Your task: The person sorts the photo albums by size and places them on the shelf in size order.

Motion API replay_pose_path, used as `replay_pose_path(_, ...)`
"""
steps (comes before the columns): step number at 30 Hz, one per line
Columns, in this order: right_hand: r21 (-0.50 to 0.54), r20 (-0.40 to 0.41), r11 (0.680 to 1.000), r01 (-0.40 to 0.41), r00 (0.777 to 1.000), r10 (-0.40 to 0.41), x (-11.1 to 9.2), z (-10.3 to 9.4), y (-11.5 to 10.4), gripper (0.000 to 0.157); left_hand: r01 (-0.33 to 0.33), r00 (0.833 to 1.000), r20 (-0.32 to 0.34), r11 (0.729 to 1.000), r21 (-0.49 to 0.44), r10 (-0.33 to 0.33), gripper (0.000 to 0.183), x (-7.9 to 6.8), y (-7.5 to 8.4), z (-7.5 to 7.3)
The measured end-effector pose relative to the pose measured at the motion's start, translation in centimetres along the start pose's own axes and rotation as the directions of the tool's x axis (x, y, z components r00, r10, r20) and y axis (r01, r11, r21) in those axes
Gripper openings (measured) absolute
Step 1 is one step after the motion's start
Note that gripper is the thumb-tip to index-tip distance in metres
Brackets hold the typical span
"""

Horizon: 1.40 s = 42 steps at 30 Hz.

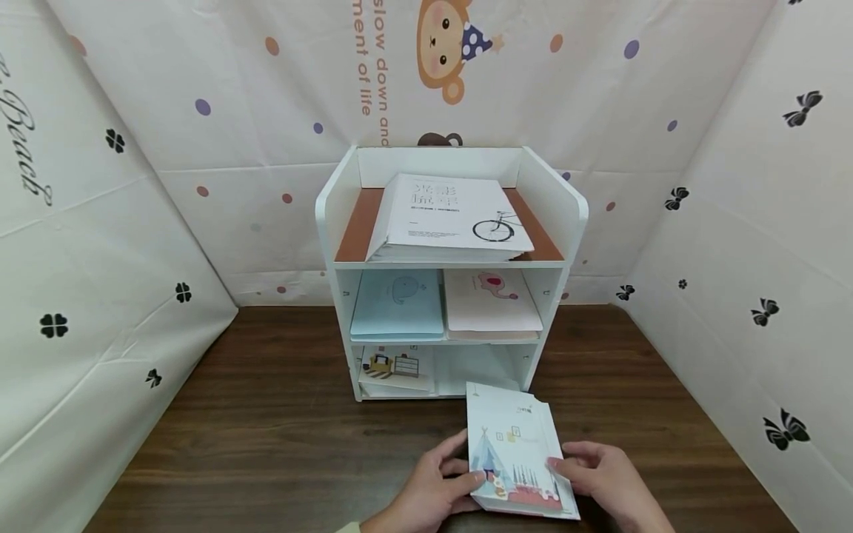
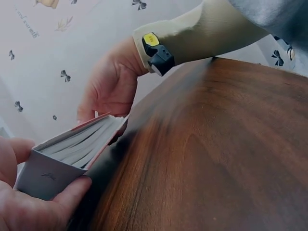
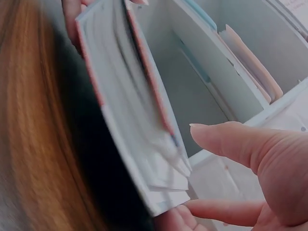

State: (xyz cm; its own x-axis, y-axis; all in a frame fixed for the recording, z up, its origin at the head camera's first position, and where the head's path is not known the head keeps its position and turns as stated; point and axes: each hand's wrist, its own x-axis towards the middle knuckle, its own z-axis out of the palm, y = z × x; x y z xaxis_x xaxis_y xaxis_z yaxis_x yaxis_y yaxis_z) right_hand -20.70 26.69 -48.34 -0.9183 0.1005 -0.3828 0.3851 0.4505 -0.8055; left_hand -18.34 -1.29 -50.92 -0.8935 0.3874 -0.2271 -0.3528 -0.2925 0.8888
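A thick white hardcover book (image 1: 516, 444), with a tent drawing and a red strip on its cover, is tilted above the table in front of the shelf. My left hand (image 1: 436, 481) grips its left side at the spine, thumb on the cover. At its right edge, my right hand (image 1: 603, 477) has the thumb over the cover and the fingers around the lower side. The right wrist view shows the fanned pages and the right fingers (image 3: 178, 219) under the book's corner. In the left wrist view the left thumb (image 2: 72, 192) presses along the spine.
A white three-level shelf (image 1: 573, 215) stands behind the book. A bicycle-cover book (image 1: 453, 215) lies on top. Blue books (image 1: 397, 300) and pink books (image 1: 493, 300) fill the middle level. A book with a yellow vehicle (image 1: 397, 366) lies bottom left. Patterned cloth surrounds the wooden table (image 1: 266, 422).
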Motion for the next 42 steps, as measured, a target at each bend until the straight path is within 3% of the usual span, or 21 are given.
replay_pose_path(11, -0.054, 0.007, 0.99, 0.127, 0.992, -0.127, -0.7, 1.3, -0.1, 0.068, -0.028, 0.999, -0.035, 0.998, -0.062, 0.026, 0.08, -1.1, 0.0, -0.7)
replay_pose_path(19, 0.019, -0.063, 0.988, 0.156, 0.986, -0.155, -1.3, 2.6, -0.4, 0.065, -0.093, 0.995, -0.035, 0.995, -0.023, 0.092, 0.075, -1.7, 0.2, -1.6)
replay_pose_path(26, 0.137, 0.093, 0.964, 0.229, 0.966, -0.242, -1.6, 2.7, -0.4, 0.074, -0.176, 0.984, 0.042, 0.979, 0.103, 0.173, 0.078, -1.9, 0.4, -2.8)
replay_pose_path(29, 0.186, 0.169, 0.947, 0.263, 0.94, -0.295, -1.6, 2.3, -0.5, 0.08, -0.19, 0.981, 0.066, 0.972, 0.138, 0.182, 0.082, -2.0, 0.6, -3.2)
replay_pose_path(36, 0.279, 0.313, 0.875, 0.396, 0.824, -0.473, -1.5, 1.7, -0.4, 0.086, -0.23, 0.971, 0.105, 0.956, 0.182, 0.214, 0.084, -2.2, 1.2, -4.1)
replay_pose_path(39, 0.313, 0.355, 0.859, 0.404, 0.789, -0.501, -1.2, 1.4, -0.2, 0.088, -0.252, 0.965, 0.129, 0.947, 0.199, 0.229, 0.083, -2.2, 1.6, -4.3)
replay_pose_path(42, 0.323, 0.369, 0.851, 0.414, 0.773, -0.516, -0.7, 1.4, -0.2, 0.089, -0.271, 0.959, 0.142, 0.937, 0.219, 0.244, 0.083, -2.3, 1.9, -4.5)
